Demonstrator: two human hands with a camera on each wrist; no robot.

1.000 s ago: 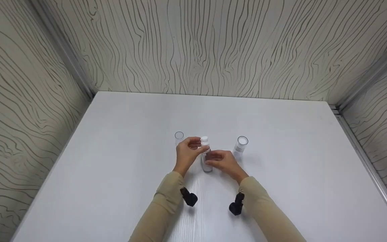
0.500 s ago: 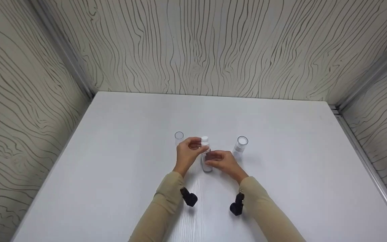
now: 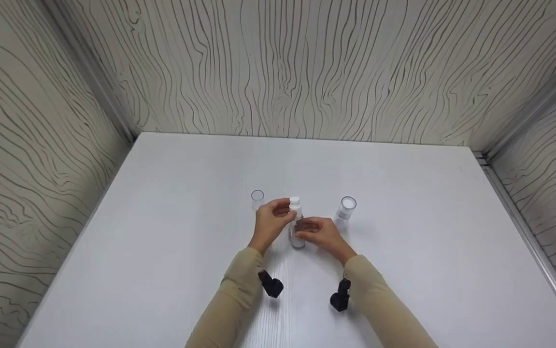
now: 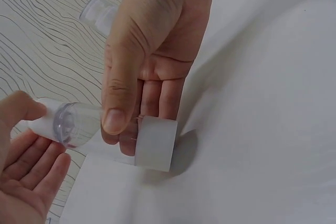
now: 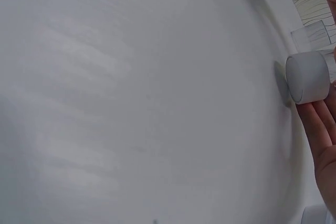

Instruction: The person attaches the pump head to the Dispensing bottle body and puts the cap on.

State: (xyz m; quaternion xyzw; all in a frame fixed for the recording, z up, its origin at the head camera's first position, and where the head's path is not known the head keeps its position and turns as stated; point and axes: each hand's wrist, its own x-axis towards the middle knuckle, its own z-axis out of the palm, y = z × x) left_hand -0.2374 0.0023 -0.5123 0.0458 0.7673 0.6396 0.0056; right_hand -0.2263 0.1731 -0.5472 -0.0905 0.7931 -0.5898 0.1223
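Note:
A slim bottle with a white top point(image 3: 295, 206) and a clear body is between the two hands. My left hand point(image 3: 268, 223) pinches the white top with thumb and fingers. Lower down, my right hand point(image 3: 323, 235) grips the clear body between thumb and fingertips. In the left wrist view, a clear collar point(image 4: 65, 125) shows beneath the white top, and the bottle ends in a whitish base point(image 4: 156, 144). The right wrist view catches this base point(image 5: 308, 78) near the table at its right edge, beside the right fingers. Whether the base touches the table, I cannot tell.
Behind the left hand a clear cap or cup point(image 3: 257, 195) stands on the white table point(image 3: 171, 232). To the right of the right hand is a similar bottle point(image 3: 347, 207) with a clear cover. Wood-patterned walls point(image 3: 278, 67) border the table's back and sides.
The left thumb has drawn back slightly to the left across the white top. The right hand and the bottle stay about where they were.

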